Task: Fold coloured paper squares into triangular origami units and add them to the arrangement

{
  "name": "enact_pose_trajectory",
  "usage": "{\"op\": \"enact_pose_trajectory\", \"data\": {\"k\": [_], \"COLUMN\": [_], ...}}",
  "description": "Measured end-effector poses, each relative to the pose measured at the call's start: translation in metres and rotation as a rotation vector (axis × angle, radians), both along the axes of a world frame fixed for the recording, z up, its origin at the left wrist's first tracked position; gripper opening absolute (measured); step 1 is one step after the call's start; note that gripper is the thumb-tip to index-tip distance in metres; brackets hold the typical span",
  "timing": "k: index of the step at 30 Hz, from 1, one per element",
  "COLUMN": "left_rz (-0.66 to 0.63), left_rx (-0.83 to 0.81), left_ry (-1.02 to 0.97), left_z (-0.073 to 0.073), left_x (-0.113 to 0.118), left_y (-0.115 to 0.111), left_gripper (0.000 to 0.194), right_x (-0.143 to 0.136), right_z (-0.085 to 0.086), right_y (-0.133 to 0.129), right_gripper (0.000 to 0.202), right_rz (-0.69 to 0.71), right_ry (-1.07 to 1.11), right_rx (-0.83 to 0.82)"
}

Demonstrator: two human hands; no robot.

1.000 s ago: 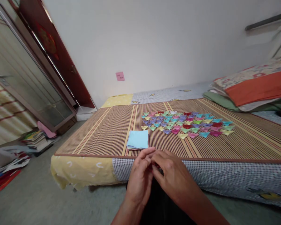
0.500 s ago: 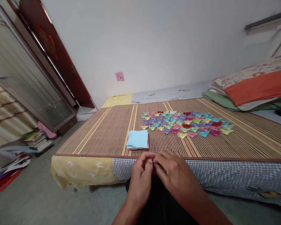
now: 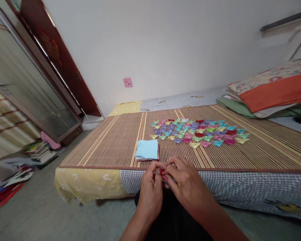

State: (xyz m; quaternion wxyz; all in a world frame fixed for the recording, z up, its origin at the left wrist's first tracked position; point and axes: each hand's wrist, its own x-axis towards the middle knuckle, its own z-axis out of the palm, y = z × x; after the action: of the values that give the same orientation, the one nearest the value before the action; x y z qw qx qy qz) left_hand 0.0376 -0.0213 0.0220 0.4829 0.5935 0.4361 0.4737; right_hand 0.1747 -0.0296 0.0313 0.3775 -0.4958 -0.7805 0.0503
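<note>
Between my two hands is a small piece of folded red paper (image 3: pixel 163 175), mostly covered by fingers. My left hand (image 3: pixel 152 184) pinches it from the left, thumb and fingers closed. From the right, my right hand (image 3: pixel 182 177) grips it with bent fingers. Both hands are just off the front edge of the bed, above my dark-clothed lap. Beyond them on the striped mat lies a stack of square paper (image 3: pixel 147 149), light blue on top. To its right, many small folded paper pieces (image 3: pixel 199 135) in several colours are laid out in rows.
The striped bamboo mat (image 3: pixel 110 144) covers the bed, with a yellow and checked sheet (image 3: pixel 90 182) hanging at the front. Folded bedding (image 3: pixel 278 90) is piled at the right. A pink note (image 3: pixel 127 82) is on the wall. Books (image 3: pixel 38 149) lie on the floor at left.
My fingers have shifted and spread a little, so more of the red paper shows between them. The stack and the rows of folded pieces stay as they were.
</note>
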Motion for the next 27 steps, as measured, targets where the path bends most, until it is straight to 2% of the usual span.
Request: {"op": "enact_pose_trajectory", "data": {"k": [3,8,11,15,22,27], "left_rz": [-0.003,-0.084,-0.116,-0.094,-0.042,0.018], "left_rx": [0.031,0.112,0.115,0.123,0.127,0.248], "left_ry": [0.032,0.273,0.345,0.361,0.363,0.515], "left_z": [0.001,0.008,0.013,0.013,0.004,0.006], "left_x": [-0.001,-0.008,-0.011,-0.010,-0.005,-0.005], "left_y": [0.001,0.001,0.001,0.003,0.008,0.008], "left_gripper": [0.018,0.012,0.013,0.012,0.017,0.017], "right_x": [0.002,0.004,0.005,0.006,0.010,0.011], "right_z": [0.001,0.001,0.002,0.003,0.001,-0.006], "right_y": [0.001,0.001,0.001,0.001,0.000,0.003], "right_gripper": [0.020,0.024,0.028,0.030,0.025,0.022], "right_rz": [0.025,0.034,0.043,0.049,0.066,-0.043], "right_ry": [0.050,0.094,0.107,0.115,0.197,0.266], "right_rx": [-0.026,-0.097,-0.136,-0.143,-0.136,-0.069]}}
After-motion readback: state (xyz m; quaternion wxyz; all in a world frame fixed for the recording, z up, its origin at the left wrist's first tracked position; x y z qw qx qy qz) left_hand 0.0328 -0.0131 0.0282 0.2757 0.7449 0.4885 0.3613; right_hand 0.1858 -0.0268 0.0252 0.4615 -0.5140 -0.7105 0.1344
